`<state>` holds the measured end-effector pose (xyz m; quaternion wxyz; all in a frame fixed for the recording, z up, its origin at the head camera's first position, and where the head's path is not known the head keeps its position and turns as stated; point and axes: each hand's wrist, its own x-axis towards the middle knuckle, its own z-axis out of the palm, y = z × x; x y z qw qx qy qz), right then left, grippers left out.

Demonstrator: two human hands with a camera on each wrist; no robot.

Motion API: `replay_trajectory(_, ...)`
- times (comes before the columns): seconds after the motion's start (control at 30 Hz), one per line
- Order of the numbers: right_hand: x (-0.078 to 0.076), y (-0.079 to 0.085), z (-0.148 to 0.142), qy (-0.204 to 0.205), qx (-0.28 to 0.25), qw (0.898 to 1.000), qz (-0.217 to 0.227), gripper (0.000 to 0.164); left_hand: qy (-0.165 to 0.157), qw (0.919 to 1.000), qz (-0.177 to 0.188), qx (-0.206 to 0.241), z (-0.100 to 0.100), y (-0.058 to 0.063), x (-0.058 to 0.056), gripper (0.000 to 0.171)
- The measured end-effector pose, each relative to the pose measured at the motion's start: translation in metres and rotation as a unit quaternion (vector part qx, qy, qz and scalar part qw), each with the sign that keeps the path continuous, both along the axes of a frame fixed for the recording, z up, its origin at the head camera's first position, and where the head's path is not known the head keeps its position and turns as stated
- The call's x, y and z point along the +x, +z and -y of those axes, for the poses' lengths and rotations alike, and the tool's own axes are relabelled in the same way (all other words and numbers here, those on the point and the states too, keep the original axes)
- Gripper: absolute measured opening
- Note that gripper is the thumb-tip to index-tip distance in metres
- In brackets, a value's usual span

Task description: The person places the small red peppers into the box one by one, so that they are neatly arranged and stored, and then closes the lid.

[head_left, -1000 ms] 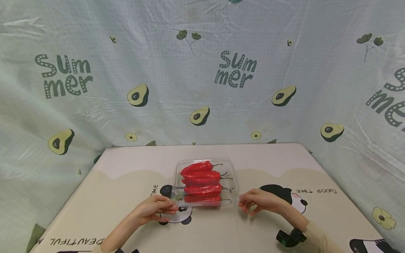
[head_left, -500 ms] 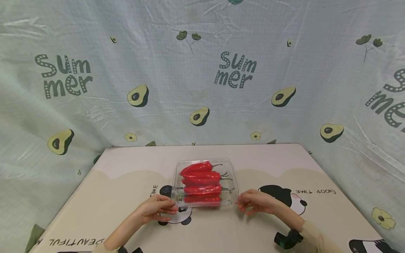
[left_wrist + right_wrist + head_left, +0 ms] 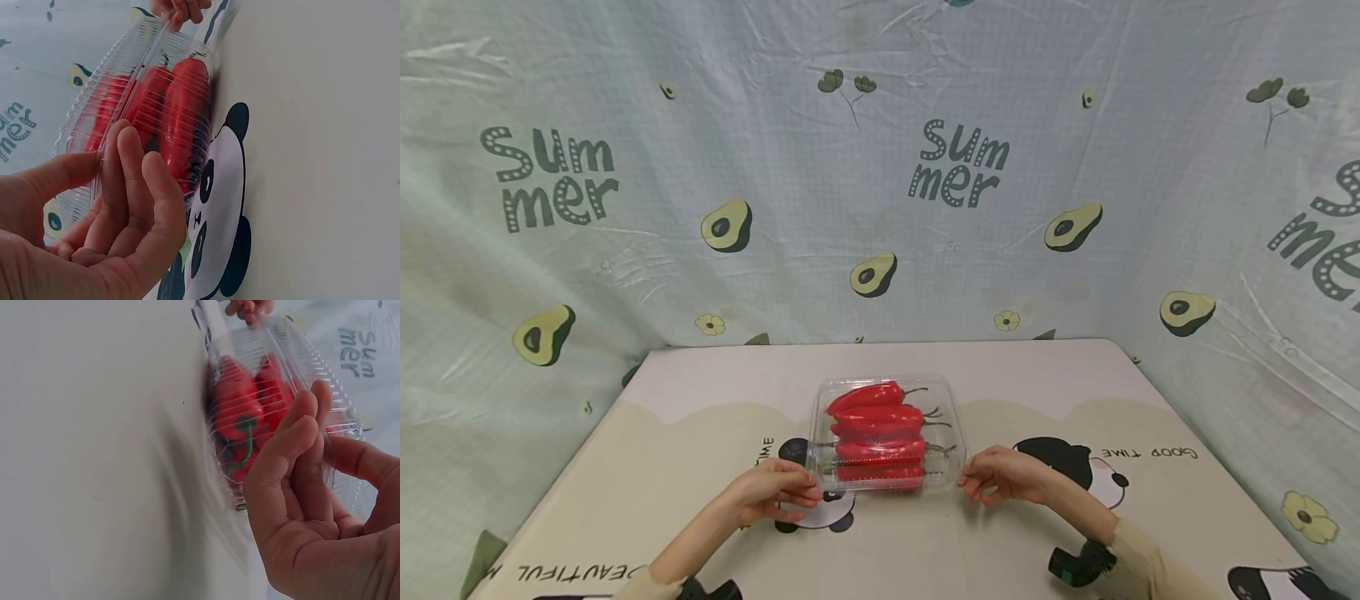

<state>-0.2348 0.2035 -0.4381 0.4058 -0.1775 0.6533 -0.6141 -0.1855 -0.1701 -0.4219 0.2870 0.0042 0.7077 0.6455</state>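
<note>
A clear plastic clamshell box [image 3: 953, 417] lies on the table in the head view, closed over several red peppers [image 3: 880, 425] with thin stems. My left hand [image 3: 778, 490] is at its near left corner. In the left wrist view, the thumb and fingers of that left hand [image 3: 128, 206] pinch the ridged box's protruding rim [image 3: 145, 62]. At the near right corner, my right hand [image 3: 1003, 477] pinches the same rim. The right wrist view shows the right hand [image 3: 300, 481] with thumb and fingertips on either side of the rim, and a pepper's green stem [image 3: 247, 434] behind the plastic.
The box stands mid-table on a pale tabletop [image 3: 910, 550] printed with pandas and lettering. A hanging sheet [image 3: 790, 250] with avocado prints walls off the back and sides. A black wrist device [image 3: 1081, 564] sits on the right forearm.
My right hand has shifted slightly left, its fingertips coming in against the box's near right corner. The left hand and the box stay almost where they were.
</note>
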Motion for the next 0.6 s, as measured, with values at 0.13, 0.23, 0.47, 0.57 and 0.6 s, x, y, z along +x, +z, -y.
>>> replay_trajectory(0.13,-0.0004,-0.0001,0.0009,0.000,-0.008,1.000,0.002,0.023,-0.001,1.0000,0.000,0.004,0.0002,-0.0003,-0.0012,0.029)
replay_trajectory(0.23,-0.0004,-0.0001,0.0019,0.000,-0.011,1.000,0.000,0.023,-0.001,1.0000,-0.005,0.003,0.0001,-0.0009,-0.0020,0.028)
replay_trajectory(0.47,-0.0005,0.0003,0.0028,0.003,-0.013,1.000,-0.012,0.022,0.003,0.9999,-0.013,0.000,-0.0017,-0.0010,-0.0007,0.028)
replay_trajectory(0.57,-0.0003,0.0012,0.0029,0.004,-0.016,1.000,-0.013,0.021,0.006,0.9998,-0.019,-0.003,-0.0027,-0.0003,0.0008,0.028)
replay_trajectory(0.6,-0.0003,0.0012,0.0029,0.004,-0.017,1.000,-0.014,0.021,0.007,0.9997,-0.021,-0.005,-0.0029,-0.0001,0.0013,0.028)
